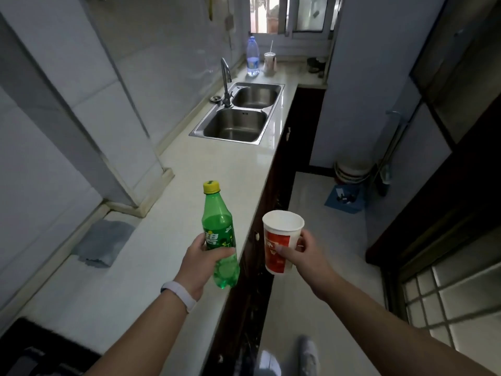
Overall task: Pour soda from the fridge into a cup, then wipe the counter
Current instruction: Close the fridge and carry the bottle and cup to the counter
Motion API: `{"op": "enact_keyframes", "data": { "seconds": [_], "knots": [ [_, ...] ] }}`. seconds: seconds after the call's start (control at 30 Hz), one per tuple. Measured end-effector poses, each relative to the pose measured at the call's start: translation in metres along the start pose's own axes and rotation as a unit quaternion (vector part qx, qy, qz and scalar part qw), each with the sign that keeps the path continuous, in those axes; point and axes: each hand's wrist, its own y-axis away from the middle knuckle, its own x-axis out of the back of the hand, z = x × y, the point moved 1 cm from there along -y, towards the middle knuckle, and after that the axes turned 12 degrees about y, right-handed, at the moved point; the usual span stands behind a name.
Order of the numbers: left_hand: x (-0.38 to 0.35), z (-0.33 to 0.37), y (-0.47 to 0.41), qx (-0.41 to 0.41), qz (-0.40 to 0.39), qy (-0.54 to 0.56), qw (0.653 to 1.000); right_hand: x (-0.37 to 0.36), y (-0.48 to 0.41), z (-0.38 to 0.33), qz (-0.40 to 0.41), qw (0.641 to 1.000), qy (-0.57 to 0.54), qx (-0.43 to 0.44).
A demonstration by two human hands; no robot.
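Item: pour step, not begun. My left hand (199, 260) grips bottle (220, 234), capped, above counter (173, 185) edge; right hand (303, 253) grips empty cup (280, 241) beside it. Next: set cup down, uncap. Cloth (104, 241) waits.

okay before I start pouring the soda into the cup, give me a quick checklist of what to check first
1. Bottle held in left hand: ok.
2. Cap off: not ok, the yellow cap is on.
3. Cup upright, mouth up, in right hand: ok.
4. Free hand to unscrew: not ok, both are full; set the cup down first.
5. Bare counter nearby for the cup: ok.
6. Cloth ready for wiping: ok, lying on the counter by the wall.
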Motion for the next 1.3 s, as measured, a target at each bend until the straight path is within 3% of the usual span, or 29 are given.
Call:
{"op": "enact_keyframes", "data": {
  "seconds": [0.3, 0.5, 0.87, 1.0, 1.3],
  "knots": [
    [-0.089, 0.02, -0.07, -0.026, 0.054, 0.009, 0.998, 0.091, -0.102, -0.025, -0.055, 0.998, -0.007, 0.024],
    [-0.096, 0.038, -0.096, -0.044, 0.092, 0.021, 0.995, 0.104, -0.152, -0.036, -0.08, 0.996, 0.001, 0.028],
    [-0.051, 0.043, -0.173, -0.044, 0.175, 0.086, 0.98, 0.044, -0.256, -0.066, -0.168, 0.984, 0.052, 0.027],
    [-0.032, 0.047, -0.206, -0.06, 0.198, 0.138, 0.969, 0.024, -0.29, -0.091, -0.207, 0.969, 0.129, 0.034],
    [0.021, 0.051, -0.222, -0.073, 0.284, 0.183, 0.938, -0.049, -0.354, -0.138, -0.232, 0.947, 0.206, 0.088]
  ]
}}
